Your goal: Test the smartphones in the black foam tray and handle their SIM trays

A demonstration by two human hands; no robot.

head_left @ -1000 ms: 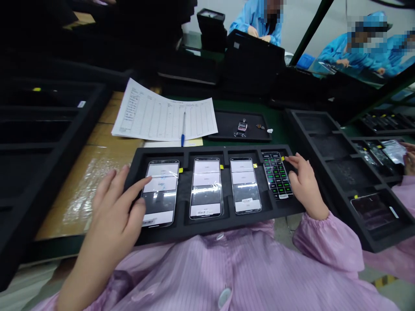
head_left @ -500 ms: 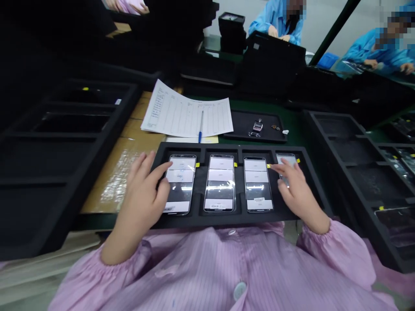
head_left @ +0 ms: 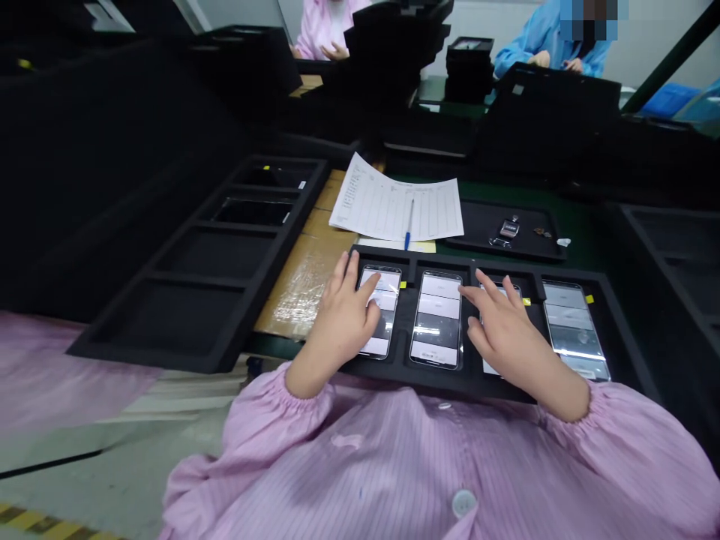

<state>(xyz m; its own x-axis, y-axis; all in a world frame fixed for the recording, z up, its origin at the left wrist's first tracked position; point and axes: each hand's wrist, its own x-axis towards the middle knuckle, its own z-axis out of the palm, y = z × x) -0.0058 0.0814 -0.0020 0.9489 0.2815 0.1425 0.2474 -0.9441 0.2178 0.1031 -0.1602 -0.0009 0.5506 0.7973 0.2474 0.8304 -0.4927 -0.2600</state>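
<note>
A black foam tray [head_left: 613, 300] in front of me holds a row of lit phones. My left hand [head_left: 344, 315] lies over the leftmost phone [head_left: 381, 311], fingers spread, the thumb touching its screen. My right hand [head_left: 500, 326] hovers over the third phone [head_left: 495, 292] with fingers apart, the forefinger reaching toward the second phone [head_left: 437, 319]. The rightmost phone [head_left: 574, 328] lies uncovered, showing a pale screen. Neither hand holds anything.
A printed sheet [head_left: 399, 206] with a blue pen [head_left: 408, 225] lies behind the tray. A flat black tray [head_left: 484, 225] holds a small metal counter [head_left: 509, 227]. A long black compartment tray [head_left: 202, 262] stands at left, another at the right edge. People in blue and pink coats work at the back.
My right hand has moved left from the rightmost phone to the third one. That rightmost screen changed from a green grid to a pale page. The view has swung leftward.
</note>
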